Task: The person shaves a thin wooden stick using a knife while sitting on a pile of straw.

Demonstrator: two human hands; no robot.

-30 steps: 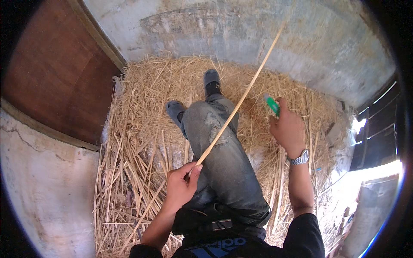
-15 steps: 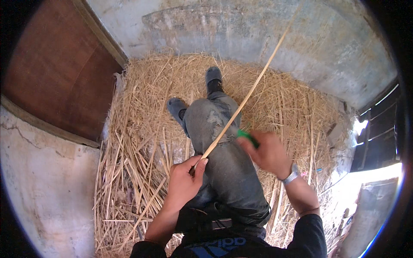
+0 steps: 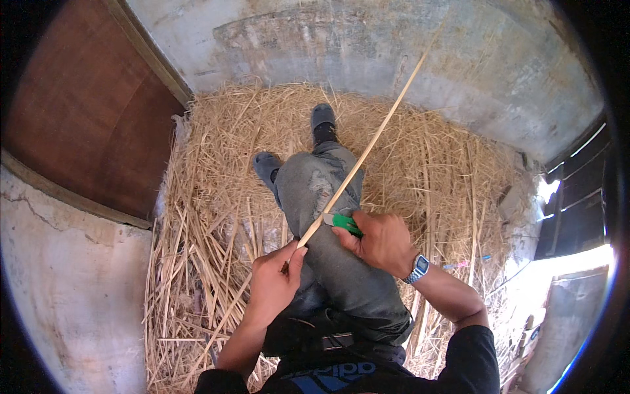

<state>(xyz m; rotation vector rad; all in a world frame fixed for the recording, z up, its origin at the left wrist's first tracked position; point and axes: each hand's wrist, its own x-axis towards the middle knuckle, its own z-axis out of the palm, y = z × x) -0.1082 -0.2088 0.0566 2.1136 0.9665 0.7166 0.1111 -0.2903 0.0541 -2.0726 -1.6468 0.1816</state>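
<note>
Grip closed on the left side: the left hand (image 3: pixel 274 279) pinches the near end of a long pale strip (image 3: pixel 367 150), which slants over the worn grey trousers (image 3: pixel 354 276) toward the far right. And the right hand (image 3: pixel 384 241), wearing a metal watch (image 3: pixel 418 268), has its grip wrapped round a green cutter (image 3: pixel 344 223), blade right at the strip's edge! Underfoot it's straw (image 3: pixel 453 157) everywhere, fine at the far side, coarse stalks piling up on the left. Look round the room: stained grey far wall (image 3: pixel 315 49), brown panel (image 3: pixel 85 111) in a frame at far left, cracked pale wall (image 3: pixel 79 282) at near left, dark slats (image 3: pixel 574 197) on the right with daylight bursting through. For print, blue lettering and a logo (image 3: pixel 331 375) sit on the black shirt at the near edge; the watch display is too small to read.
</note>
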